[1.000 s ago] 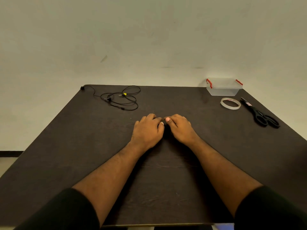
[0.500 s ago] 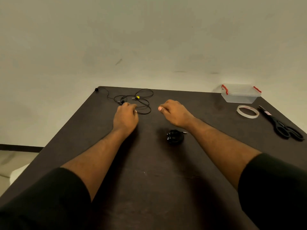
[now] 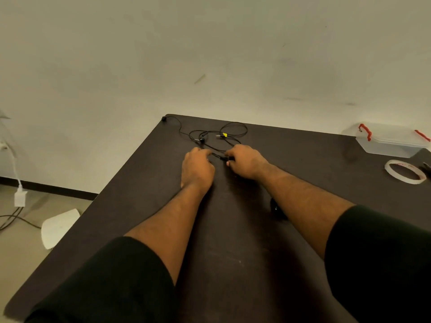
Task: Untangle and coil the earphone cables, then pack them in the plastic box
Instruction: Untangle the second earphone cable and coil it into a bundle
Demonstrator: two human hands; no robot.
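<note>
A tangled black earphone cable (image 3: 233, 127) with a yellow tag lies at the far left corner of the dark table (image 3: 233, 252). Both hands are at its near loop. My left hand (image 3: 198, 166) and my right hand (image 3: 247, 162) each have fingers curled on the cable strand that runs between them. A coiled black earphone bundle (image 3: 276, 209) lies on the table, mostly hidden under my right forearm. The clear plastic box (image 3: 389, 143) with red clips stands at the far right, lid on, well away from both hands.
A roll of clear tape (image 3: 404, 171) lies in front of the box, with the tip of black scissors (image 3: 426, 166) at the right frame edge. Off the table's left edge are a white charger with cables (image 3: 19, 197) and a white sheet (image 3: 58, 227) on the floor.
Both hands left the coiled bundle at the table's middle and reached forward to the tangled cable. The right hand has now joined the left on the cable's near loop.
</note>
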